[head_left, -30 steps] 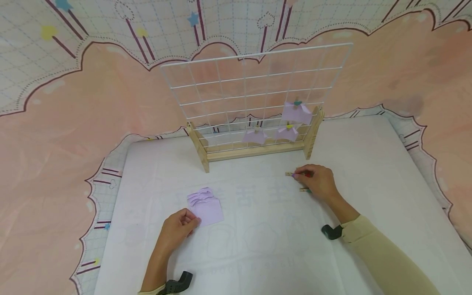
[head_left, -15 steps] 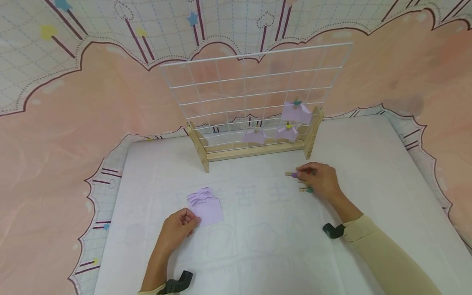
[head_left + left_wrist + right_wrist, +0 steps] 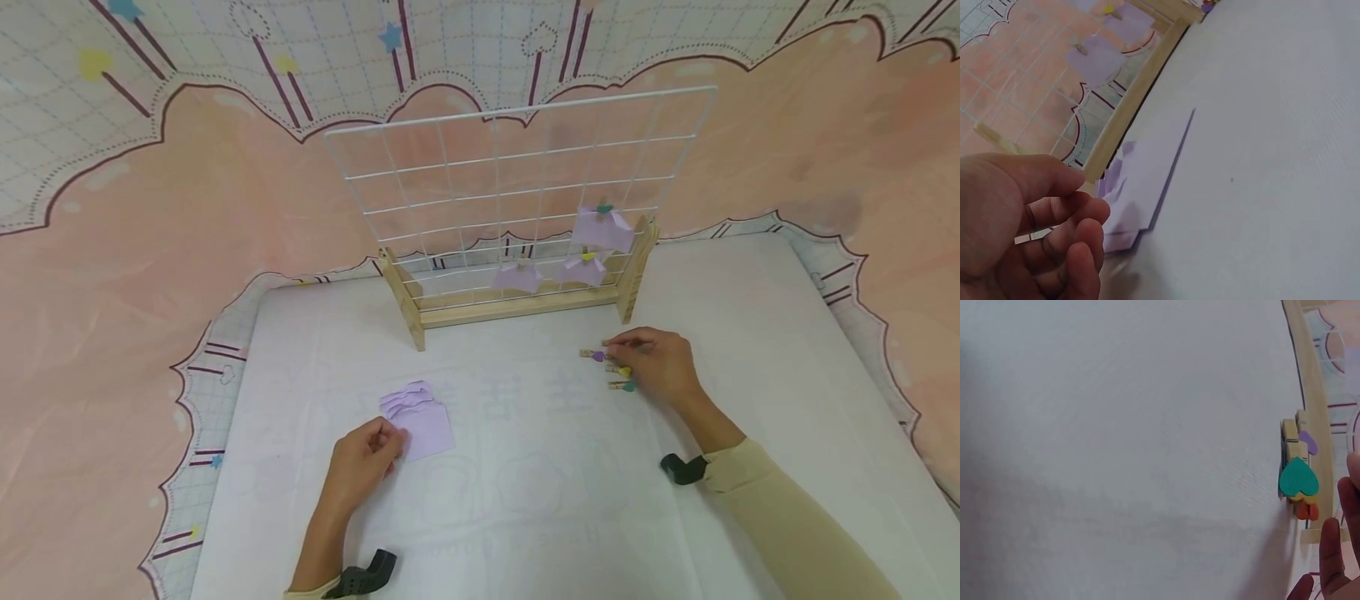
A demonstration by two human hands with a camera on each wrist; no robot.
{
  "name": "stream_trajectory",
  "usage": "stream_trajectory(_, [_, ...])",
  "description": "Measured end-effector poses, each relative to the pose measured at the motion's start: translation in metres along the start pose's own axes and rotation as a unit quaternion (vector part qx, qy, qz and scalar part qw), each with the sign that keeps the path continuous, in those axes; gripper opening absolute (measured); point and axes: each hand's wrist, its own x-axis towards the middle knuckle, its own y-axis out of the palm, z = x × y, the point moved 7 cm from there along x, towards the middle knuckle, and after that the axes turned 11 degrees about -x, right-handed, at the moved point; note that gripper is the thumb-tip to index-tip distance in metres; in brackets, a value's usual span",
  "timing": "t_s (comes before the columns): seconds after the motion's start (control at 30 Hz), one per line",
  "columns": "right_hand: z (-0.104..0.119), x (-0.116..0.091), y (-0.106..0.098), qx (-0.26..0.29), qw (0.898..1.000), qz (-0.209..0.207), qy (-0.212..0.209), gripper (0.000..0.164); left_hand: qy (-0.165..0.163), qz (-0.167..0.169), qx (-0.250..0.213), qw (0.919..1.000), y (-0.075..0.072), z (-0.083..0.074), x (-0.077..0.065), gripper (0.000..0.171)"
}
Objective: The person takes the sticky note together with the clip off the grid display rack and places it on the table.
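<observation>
My left hand is loosely curled at the near left corner of a small stack of lilac paper notes, its fingertips overlapping the edge in the head view. In the left wrist view nothing shows between thumb and fingers. My right hand hovers at a group of wooden clothespins with coloured hearts. The purple-heart clothespin, yellow-heart clothespin and green-heart clothespin lie beside its fingers. A red-heart clothespin shows in the right wrist view, near my parted fingers; in the head view the hand hides its heart.
A white wire grid on a wooden stand rises at the back of the white table. Three lilac notes hang low on it: an upper right note, a lower right note and a lower left note, each with a clothespin.
My right hand has drawn slightly right and back from the clothespins, uncovering the yellow-heart one and more of the purple and green ones. My left hand has shifted slightly upward at the notes.
</observation>
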Motion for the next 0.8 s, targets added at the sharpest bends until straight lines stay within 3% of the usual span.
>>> stream_trajectory(0.2, [0.004, 0.000, -0.008, 0.001, 0.999, -0.026, -0.023, 0.011, 0.051, -0.010, -0.013, 0.9986, 0.002, -0.016, 0.005, 0.009])
stream_trajectory(0.8, [0.030, 0.000, -0.032, 0.000, 0.997, -0.048, -0.066, 0.022, 0.128, -0.001, -0.046, 0.9908, 0.018, -0.081, 0.025, 0.007])
